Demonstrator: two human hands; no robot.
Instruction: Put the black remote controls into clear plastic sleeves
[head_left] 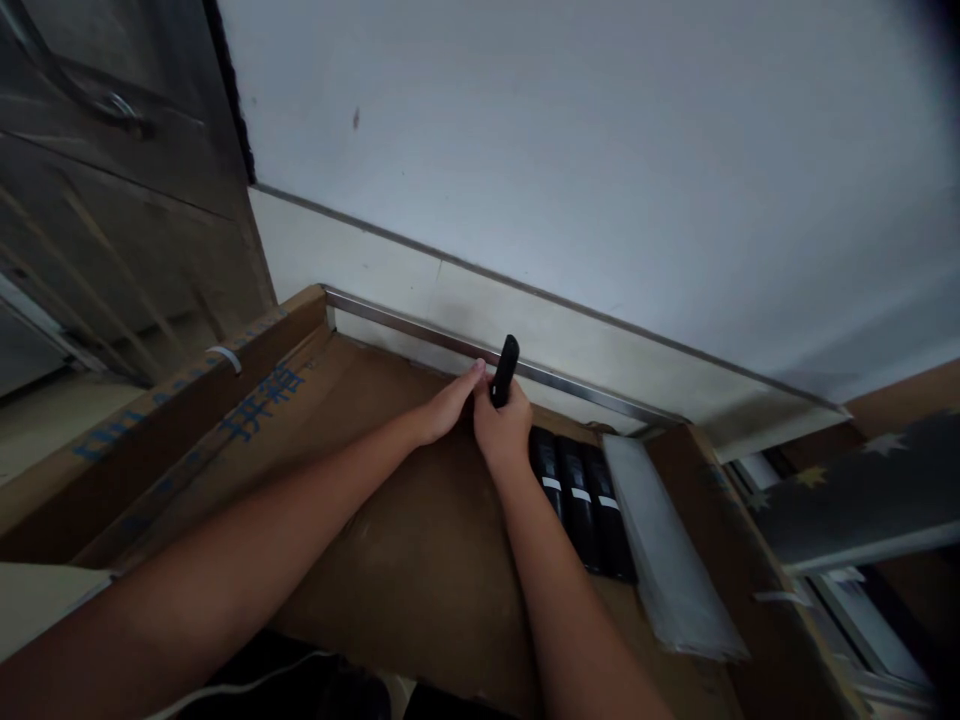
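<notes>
My right hand is wrapped round a slim black handle-like object, which sticks up out of the fist; its lower end is hidden. Close against it is my left hand, its fingers pressed together and their tips meeting the right hand. Whatever lies between the fingers of the left hand is hidden. Both hands are above a brown cardboard sheet, near its far edge. Just right of the right wrist lie three black packs with white bands.
Cardboard walls with blue print flank the sheet. A stack of clear plastic bags lies right of the black packs. A metal rail runs along the white wall behind. A metal door stands at left, grey fabric at right.
</notes>
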